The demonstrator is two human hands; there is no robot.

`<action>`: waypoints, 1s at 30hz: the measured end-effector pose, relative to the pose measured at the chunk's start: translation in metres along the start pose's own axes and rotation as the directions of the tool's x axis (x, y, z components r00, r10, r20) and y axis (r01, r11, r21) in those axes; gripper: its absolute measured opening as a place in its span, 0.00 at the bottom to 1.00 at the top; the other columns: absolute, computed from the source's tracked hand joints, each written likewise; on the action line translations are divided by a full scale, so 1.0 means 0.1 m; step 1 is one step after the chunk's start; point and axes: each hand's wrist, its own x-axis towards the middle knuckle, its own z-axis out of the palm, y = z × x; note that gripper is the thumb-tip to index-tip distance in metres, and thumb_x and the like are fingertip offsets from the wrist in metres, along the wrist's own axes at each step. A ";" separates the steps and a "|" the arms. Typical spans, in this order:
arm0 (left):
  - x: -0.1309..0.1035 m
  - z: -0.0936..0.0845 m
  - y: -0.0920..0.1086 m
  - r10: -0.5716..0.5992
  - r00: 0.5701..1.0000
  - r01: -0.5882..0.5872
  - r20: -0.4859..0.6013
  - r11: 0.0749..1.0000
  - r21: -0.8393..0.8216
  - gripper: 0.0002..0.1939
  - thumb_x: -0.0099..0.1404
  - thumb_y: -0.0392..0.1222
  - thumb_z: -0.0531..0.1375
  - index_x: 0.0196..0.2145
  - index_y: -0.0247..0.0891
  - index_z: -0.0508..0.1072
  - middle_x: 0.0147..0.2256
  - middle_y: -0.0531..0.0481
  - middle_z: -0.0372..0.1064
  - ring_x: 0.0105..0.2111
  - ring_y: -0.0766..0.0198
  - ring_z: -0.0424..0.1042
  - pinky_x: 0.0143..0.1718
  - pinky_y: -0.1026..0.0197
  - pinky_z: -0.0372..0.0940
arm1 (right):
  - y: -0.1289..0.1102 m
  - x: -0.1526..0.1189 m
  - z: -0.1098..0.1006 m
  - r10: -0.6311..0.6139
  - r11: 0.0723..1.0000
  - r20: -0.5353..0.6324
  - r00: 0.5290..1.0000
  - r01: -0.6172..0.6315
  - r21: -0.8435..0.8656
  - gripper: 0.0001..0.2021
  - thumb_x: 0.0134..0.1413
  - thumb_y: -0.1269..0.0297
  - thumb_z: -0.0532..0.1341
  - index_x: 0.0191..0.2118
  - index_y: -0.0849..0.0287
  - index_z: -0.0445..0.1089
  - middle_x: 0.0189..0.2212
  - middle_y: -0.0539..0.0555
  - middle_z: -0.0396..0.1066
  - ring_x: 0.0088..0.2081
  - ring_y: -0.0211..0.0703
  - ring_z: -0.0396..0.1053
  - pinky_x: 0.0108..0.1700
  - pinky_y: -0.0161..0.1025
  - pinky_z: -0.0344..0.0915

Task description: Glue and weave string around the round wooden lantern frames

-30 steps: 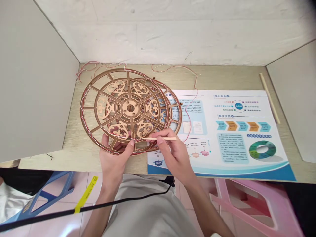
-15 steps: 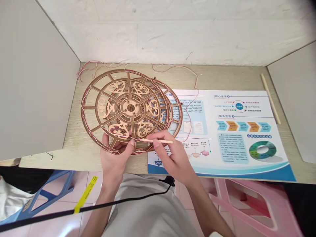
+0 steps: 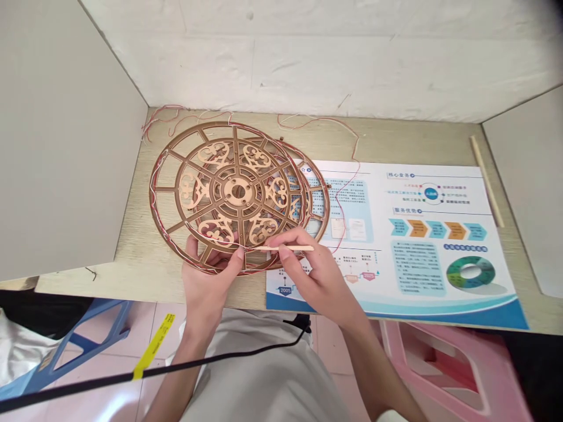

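the openwork wheel [image 3: 238,191], bronze-coloured with pale scrollwork around its hub, lies over the left part of a second wheel [image 3: 328,205], above the table [image 3: 396,140]. the left hand [image 3: 204,287] grasps the openwork wheel at its near edge, thumb on top and fingers beneath. the right hand [image 3: 323,281] pinches a thin pale stick [image 3: 299,248] between thumb and fingers, its tip at the near rim of the openwork wheel, just beside the left thumb. red and white wires [image 3: 153,176] run along the rim of the openwork wheel, and loose wires [image 3: 165,109] trail beyond its far left side. to the right of the openwork wheel, and partly under the second wheel, is a printed sheet [image 3: 373,293] with blue edging (its small print is too blurred to read). a wooden strip [image 3: 487,181] lies well to the right of the openwork wheel, near the sheet's right edge. below the openwork wheel, nearer the body, a black cord [image 3: 220,356] with a yellow tag [image 3: 155,344] crosses the view.
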 end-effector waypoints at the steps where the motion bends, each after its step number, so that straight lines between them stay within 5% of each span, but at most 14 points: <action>1: 0.00 0.00 0.00 0.003 1.000 -0.003 0.000 1.000 -0.002 0.29 0.50 0.42 0.76 0.47 0.38 0.69 0.39 0.45 0.81 0.38 0.57 0.82 0.42 0.59 0.77 | -0.01 0.00 0.00 0.005 1.000 0.008 1.000 -0.005 -0.018 0.09 0.73 0.60 0.52 0.43 0.54 0.67 0.35 0.53 0.75 0.31 0.40 0.70 0.30 0.36 0.64; 9: 0.03 -0.02 -0.02 0.032 0.999 -0.031 0.014 0.999 -0.028 0.27 0.50 0.40 0.75 0.44 0.38 0.69 0.36 0.48 0.81 0.34 0.62 0.82 0.39 0.63 0.76 | -0.09 0.07 0.01 -0.213 0.949 0.065 0.975 0.222 -0.222 0.05 0.67 0.70 0.53 0.43 0.55 0.65 0.38 0.53 0.75 0.37 0.43 0.72 0.38 0.39 0.66; 15: 0.03 -0.02 -0.04 0.025 1.000 -0.025 0.004 0.999 -0.022 0.28 0.49 0.41 0.75 0.45 0.39 0.68 0.36 0.48 0.81 0.35 0.59 0.82 0.41 0.60 0.77 | -0.01 0.04 -0.02 -0.155 0.978 -0.009 0.988 0.152 -0.141 0.06 0.70 0.66 0.54 0.43 0.55 0.68 0.35 0.51 0.77 0.31 0.38 0.73 0.32 0.34 0.67; 23: 0.02 -0.02 -0.04 0.008 1.000 -0.008 -0.004 0.999 -0.036 0.30 0.48 0.42 0.76 0.45 0.40 0.68 0.37 0.47 0.81 0.33 0.59 0.82 0.38 0.60 0.77 | 0.04 -0.02 -0.02 -0.100 0.988 -0.068 0.993 0.091 -0.121 0.10 0.72 0.59 0.54 0.42 0.53 0.70 0.36 0.53 0.79 0.35 0.43 0.77 0.31 0.36 0.70; 30: 0.02 -0.01 -0.03 0.023 1.000 -0.024 -0.012 0.999 -0.028 0.29 0.49 0.41 0.75 0.45 0.39 0.68 0.37 0.47 0.81 0.36 0.58 0.82 0.39 0.61 0.77 | 0.01 -0.08 0.00 -0.222 0.957 -0.218 0.950 0.170 -0.237 0.06 0.70 0.64 0.55 0.43 0.52 0.69 0.37 0.52 0.79 0.39 0.43 0.78 0.39 0.38 0.73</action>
